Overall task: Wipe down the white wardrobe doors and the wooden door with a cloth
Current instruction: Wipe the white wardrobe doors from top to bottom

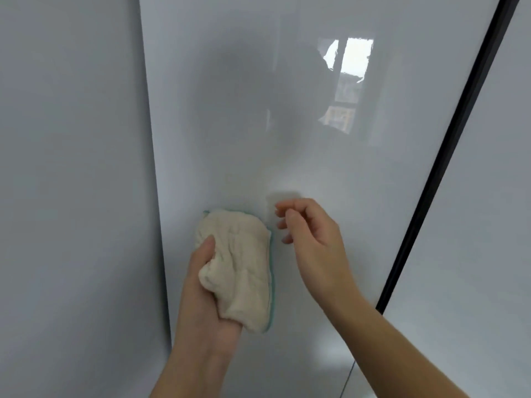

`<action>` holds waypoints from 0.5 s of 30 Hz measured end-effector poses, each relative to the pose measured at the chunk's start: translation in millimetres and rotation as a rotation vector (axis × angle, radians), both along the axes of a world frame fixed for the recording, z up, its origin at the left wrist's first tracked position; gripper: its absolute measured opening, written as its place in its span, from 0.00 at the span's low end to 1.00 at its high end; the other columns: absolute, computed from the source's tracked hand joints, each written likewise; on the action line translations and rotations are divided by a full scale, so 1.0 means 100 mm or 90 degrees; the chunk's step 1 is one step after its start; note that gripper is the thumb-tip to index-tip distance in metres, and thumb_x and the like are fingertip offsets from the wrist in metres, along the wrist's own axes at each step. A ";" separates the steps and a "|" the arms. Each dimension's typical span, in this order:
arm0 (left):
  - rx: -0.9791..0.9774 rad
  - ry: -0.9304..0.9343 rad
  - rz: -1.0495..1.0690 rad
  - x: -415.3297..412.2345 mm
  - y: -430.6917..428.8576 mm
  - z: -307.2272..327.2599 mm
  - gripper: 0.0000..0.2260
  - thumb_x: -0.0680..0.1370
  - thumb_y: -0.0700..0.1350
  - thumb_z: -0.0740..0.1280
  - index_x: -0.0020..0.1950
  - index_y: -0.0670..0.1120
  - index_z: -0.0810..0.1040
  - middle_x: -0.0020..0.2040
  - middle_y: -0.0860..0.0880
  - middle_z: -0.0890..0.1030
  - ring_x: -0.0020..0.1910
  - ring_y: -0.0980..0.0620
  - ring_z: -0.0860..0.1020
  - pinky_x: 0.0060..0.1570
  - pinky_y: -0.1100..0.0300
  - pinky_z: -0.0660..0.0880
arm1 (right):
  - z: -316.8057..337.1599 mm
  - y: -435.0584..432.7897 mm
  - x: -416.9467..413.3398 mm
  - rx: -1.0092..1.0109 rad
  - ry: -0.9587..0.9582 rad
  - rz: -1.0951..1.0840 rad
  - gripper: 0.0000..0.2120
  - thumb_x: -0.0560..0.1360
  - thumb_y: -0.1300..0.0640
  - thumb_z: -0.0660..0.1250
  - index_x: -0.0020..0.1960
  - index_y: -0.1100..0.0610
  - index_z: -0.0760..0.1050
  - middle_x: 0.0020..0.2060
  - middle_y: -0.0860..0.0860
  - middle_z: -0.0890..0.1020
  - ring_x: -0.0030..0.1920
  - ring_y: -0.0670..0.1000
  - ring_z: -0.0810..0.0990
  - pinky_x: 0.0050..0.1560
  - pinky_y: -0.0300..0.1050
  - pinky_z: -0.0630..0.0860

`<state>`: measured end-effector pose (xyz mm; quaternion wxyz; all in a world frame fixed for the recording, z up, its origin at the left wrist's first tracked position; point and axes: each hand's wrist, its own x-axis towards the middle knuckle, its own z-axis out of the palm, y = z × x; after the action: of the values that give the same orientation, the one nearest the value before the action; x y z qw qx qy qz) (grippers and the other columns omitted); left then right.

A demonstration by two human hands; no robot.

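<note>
Left hand (201, 288) grips the cloth (241, 254) against a wardrobe door (258, 124), right hand (310, 239) loose beside it, wooden door likely still left.

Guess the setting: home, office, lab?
Likely a home bedroom: glossy white wardrobe door, black vertical strip between panels, window reflected in it, cream teal-edged cloth in the left hand.

Head view, facing forward-down, close to wardrobe door (258, 139)
</note>
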<state>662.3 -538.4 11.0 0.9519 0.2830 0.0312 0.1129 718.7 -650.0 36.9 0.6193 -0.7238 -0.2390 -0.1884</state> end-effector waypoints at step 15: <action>0.363 0.081 0.189 0.01 0.41 -0.35 0.10 0.78 0.35 0.64 0.48 0.47 0.81 0.43 0.50 0.85 0.41 0.54 0.83 0.42 0.58 0.79 | -0.42 0.04 -0.05 0.262 0.566 0.343 0.19 0.75 0.59 0.66 0.64 0.64 0.74 0.56 0.60 0.82 0.57 0.59 0.81 0.55 0.53 0.80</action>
<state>663.0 -497.3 -24.0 0.8037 0.5371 0.0988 0.2364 713.7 -646.1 -5.2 0.8153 -0.5110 -0.0899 0.2571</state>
